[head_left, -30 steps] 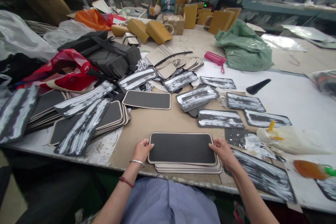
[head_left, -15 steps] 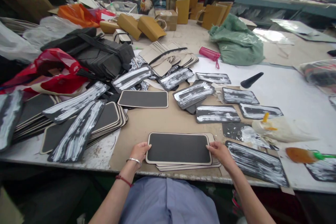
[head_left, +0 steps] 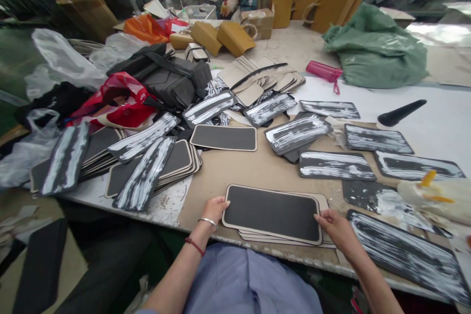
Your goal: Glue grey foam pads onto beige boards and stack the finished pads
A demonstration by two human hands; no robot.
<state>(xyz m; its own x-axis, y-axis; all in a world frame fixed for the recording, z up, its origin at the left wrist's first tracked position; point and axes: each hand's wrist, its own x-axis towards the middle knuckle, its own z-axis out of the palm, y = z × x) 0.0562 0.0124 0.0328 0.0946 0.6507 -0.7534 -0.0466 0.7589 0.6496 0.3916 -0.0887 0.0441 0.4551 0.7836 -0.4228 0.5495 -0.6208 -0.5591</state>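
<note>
Between my hands lies a dark rounded rectangular panel (head_left: 272, 213) with a beige border, over a small stack of beige panels (head_left: 257, 239). My left hand (head_left: 215, 208) pinches its left edge, thumb on top. At the right edge, my right hand (head_left: 333, 225) grips it the same way. Just beyond lies another beige-edged dark panel (head_left: 224, 138). To the right of my right hand is a large dark piece smeared with white paste (head_left: 405, 255). Several smaller smeared pieces (head_left: 336, 165) are spread farther back.
Stacked panels (head_left: 180, 174) with smeared pieces on top stand at the left. Behind are black bundled pieces (head_left: 172, 81), a red bag (head_left: 114, 100), a green sack (head_left: 379, 49) and a pink pouch (head_left: 324, 70). A person's hand (head_left: 230, 5) shows at the far side.
The camera view has swung left, so the scene appears shifted right. Both hands still hold the panel, which now looks slightly more tilted, its right end nearer me.
</note>
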